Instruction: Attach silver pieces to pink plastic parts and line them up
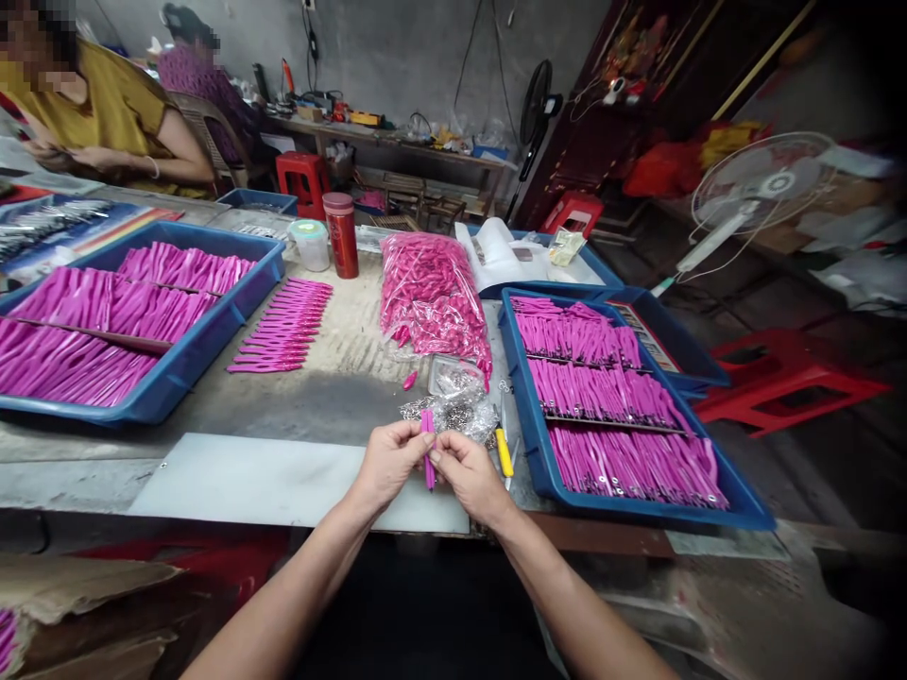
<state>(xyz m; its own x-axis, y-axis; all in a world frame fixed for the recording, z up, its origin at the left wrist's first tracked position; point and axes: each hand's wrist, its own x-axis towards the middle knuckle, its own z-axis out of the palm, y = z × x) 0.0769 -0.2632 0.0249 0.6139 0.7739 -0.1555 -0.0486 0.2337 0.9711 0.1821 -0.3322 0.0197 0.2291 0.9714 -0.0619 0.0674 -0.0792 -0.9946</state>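
Note:
My left hand point(388, 461) and my right hand point(464, 470) meet over the front of the table, fingertips pinched. Between them is a slim magenta strip point(427, 422), held upright, with a dark line running down its length. Its exact kind I cannot make out, and the fingers cover its middle. Just beyond my hands lies a clear plastic bag of small metal parts point(460, 411). To the right of my right hand is a yellow-handled tool point(504, 453). A pale board point(269, 480) lies beneath and left of my hands.
Blue trays on the left point(160, 397) and right point(531, 453) hold rows of magenta strips. Beyond my hands sit a bag of pink pieces point(432, 293), a row of pink-tipped strips point(283, 326), a red flask point(342, 236) and a lidded tub point(310, 246). A person point(120, 113) sits far left.

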